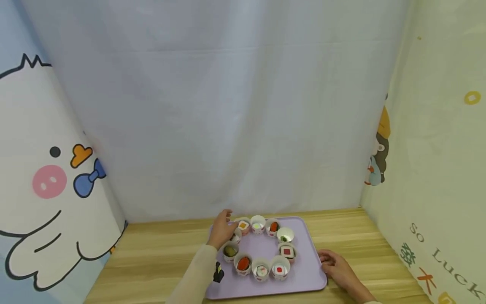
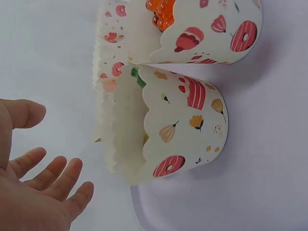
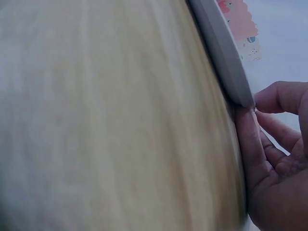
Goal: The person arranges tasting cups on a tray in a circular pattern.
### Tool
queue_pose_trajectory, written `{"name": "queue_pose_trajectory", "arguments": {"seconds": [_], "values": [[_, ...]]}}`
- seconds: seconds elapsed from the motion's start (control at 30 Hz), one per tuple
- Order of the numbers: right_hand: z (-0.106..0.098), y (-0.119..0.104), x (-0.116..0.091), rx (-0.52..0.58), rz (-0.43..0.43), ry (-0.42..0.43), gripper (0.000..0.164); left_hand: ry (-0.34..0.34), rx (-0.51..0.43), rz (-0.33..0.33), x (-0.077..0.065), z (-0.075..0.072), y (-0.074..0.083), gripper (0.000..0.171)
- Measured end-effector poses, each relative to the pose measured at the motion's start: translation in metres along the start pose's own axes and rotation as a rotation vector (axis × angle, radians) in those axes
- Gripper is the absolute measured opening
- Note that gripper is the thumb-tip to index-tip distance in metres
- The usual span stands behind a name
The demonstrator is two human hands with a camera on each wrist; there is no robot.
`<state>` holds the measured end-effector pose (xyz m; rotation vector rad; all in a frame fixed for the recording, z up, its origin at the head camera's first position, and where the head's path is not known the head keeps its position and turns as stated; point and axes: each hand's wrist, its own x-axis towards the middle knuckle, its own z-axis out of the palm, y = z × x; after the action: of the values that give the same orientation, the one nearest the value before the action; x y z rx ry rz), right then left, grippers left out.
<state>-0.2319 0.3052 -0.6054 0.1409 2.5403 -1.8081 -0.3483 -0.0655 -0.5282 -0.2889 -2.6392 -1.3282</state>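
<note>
A lilac tray carries several printed paper cups set in a ring, each with small food-like pieces inside. My left hand reaches over the tray's left side, beside the cup with a white and orange piece. In the left wrist view the left hand has its fingers spread, apart from the nearest scalloped paper cup. At the tray's right edge is my right hand. Up close, the right hand pinches the tray rim between thumb and finger.
The tray lies on a wood-grain table. A pale curtain hangs behind it. Printed cloths stand at both sides, one with a cartoon bird, the other with lettering. A small black item shows by the left sleeve.
</note>
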Motion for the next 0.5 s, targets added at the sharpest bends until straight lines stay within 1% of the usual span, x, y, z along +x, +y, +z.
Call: {"name": "queue_pose_trajectory", "arguments": {"seconds": [0.1,0.13,0.23,0.3,0.33,0.4,0.5], "values": [[-0.003,0.000,0.001,-0.015,0.002,0.003,0.051,0.002,0.008,0.015,-0.004,-0.001,0.002,0.049],[-0.003,0.000,0.002,-0.022,0.007,0.004,0.051,-0.004,-0.010,0.011,-0.006,-0.002,0.003,0.050],[-0.005,-0.003,0.000,-0.035,0.033,0.015,0.049,-0.019,-0.013,0.021,-0.011,-0.002,0.003,0.052],[-0.007,-0.007,-0.002,-0.073,0.032,0.032,0.047,-0.027,-0.008,0.028,-0.016,-0.003,0.004,0.051],[-0.008,-0.010,-0.003,-0.099,0.025,0.045,0.045,-0.025,-0.006,0.042,-0.018,-0.003,0.004,0.051],[-0.009,-0.017,-0.006,-0.192,-0.016,0.082,0.041,-0.025,0.008,0.063,-0.023,-0.005,0.006,0.051],[-0.010,-0.027,-0.009,-0.370,-0.119,0.153,0.039,-0.021,0.062,0.119,-0.032,-0.008,0.009,0.049]]}}
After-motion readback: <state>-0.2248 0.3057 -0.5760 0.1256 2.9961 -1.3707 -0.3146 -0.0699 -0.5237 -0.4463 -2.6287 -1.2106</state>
